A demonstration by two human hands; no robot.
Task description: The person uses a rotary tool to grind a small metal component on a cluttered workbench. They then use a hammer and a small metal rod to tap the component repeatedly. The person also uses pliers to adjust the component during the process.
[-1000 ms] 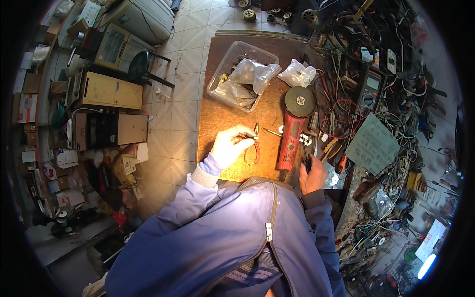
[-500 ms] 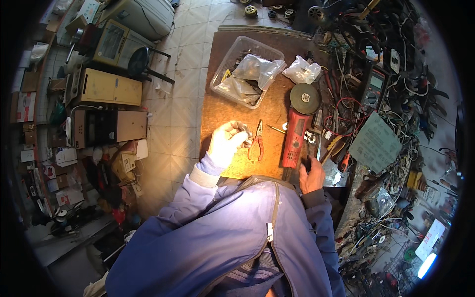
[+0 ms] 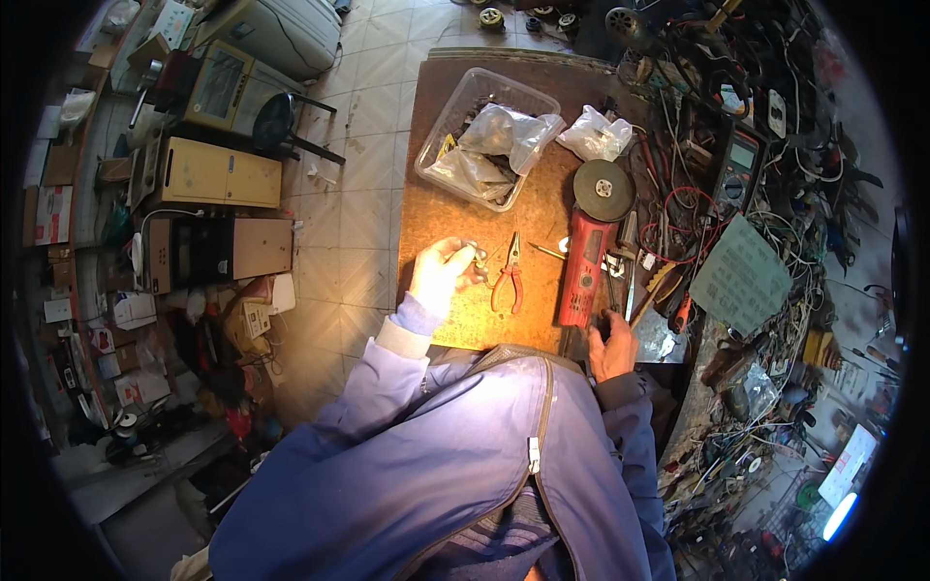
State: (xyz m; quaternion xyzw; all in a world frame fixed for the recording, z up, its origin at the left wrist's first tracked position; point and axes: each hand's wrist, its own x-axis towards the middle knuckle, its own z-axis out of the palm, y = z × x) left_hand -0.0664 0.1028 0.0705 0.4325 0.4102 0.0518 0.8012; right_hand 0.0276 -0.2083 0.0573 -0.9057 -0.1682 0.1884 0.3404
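While the left hand [image 3: 439, 276] pinches a small piece [image 3: 478, 260], the right hand [image 3: 613, 350] lies half-curled, its hold unclear.

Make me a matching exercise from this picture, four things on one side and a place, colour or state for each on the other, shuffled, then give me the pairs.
Things
1. Pliers
2. Angle grinder
3. Plastic tub
4. Square sheet

Descriptions
A. Holding clear bags
B. Pale green, farthest right of the four
C. Red handles, lying just right of the left hand
D. Red body, with a round disc at its far end

Pairs: 1-C, 2-D, 3-A, 4-B
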